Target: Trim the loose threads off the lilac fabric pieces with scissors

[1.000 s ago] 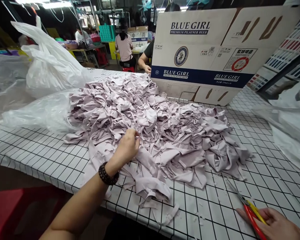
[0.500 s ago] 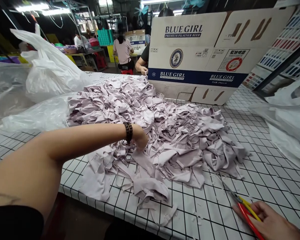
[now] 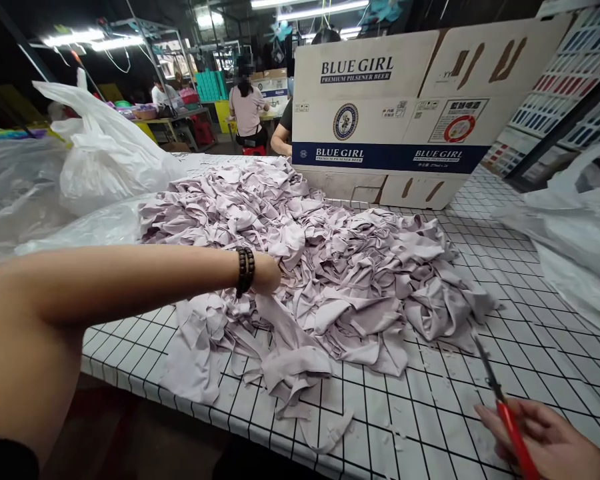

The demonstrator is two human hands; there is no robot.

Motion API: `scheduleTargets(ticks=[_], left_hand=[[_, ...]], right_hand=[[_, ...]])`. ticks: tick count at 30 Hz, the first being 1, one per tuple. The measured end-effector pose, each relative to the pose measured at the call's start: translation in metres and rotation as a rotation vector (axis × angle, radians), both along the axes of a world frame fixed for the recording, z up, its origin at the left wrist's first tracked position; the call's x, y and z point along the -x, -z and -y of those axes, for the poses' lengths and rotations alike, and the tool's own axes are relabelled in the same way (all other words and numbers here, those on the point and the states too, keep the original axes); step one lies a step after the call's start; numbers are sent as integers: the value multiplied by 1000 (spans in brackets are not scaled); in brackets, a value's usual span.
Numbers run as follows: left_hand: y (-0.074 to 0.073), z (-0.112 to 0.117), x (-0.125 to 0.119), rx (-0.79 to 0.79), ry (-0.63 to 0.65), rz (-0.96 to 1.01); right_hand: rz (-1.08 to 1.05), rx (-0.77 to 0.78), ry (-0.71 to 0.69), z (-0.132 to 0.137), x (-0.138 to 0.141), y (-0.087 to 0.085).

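My left hand (image 3: 266, 273), with a dark beaded bracelet (image 3: 245, 271) at its wrist, reaches into the middle of a large heap of pale pinkish-lilac fabric pieces (image 3: 360, 267). Its fingers are hidden behind the hand and cloth, so whether it grips anything cannot be seen. A strip of the same fabric (image 3: 293, 333) runs down from beneath it toward the table's front edge. At the lower right, my right hand (image 3: 550, 433) holds red-handled scissors (image 3: 513, 430), their dark blades pointing up and away. The scissors are apart from the heap.
Behind the heap stands a big white-and-blue carton (image 3: 380, 120); a co-worker's arm (image 3: 281, 139) shows beside it. Plastic bags (image 3: 105, 167) lie at the left, and another bag (image 3: 580, 220) at the right. Small white scraps (image 3: 393, 437) dot the grid-patterned tablecloth (image 3: 430, 427).
My left hand has shifted slightly left within the heap. In my right hand the scissors have turned more upright, and their yellow handle is no longer visible.
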State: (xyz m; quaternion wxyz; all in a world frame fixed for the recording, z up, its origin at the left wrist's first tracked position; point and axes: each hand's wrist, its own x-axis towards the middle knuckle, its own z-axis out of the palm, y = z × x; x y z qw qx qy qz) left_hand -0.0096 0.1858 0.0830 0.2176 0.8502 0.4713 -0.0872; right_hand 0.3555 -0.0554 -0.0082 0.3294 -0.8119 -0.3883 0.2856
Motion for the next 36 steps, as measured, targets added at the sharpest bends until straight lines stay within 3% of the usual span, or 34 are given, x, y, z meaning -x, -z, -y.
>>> scheduleTargets(ticks=[2,5,7,9,12,15,18,20,23,28,33,36], left_hand=[[-28,5,-3,150,39,-62],[-79,22,-14,427,122,-39],[-106,41,-21,830,185,173],[-119,63,-26,1040,161,440],[-108,95,-27,1072,-32,828],[-74,117,-25,1068,-257,1033],[-40,130,-24,1082,-380,1127],[-27,138,-25,1107,-416,1200],[-21,146,-24,1147,-448,1286],[-28,150,-17,1180,-384,1260],[-22,150,-4,1052,-323,1099],[-19,149,1,920,-224,1062]], right_hand=[[-330,-23,32,-4,33,-21],[-634,-17,-138,-22,93,-57],[-799,-58,-253,-38,129,-76],[-958,-163,-318,-53,155,-88],[-1033,-328,-219,-70,169,-96],[-932,-412,-62,-73,163,-96],[-946,-374,-107,-63,157,-93],[-992,-345,-165,-56,159,-90],[-1055,-310,-224,-52,169,-86],[-1106,-302,-402,-61,183,-79],[-1064,-233,-619,-75,167,-81],[-1079,-148,-776,-82,157,-81]])
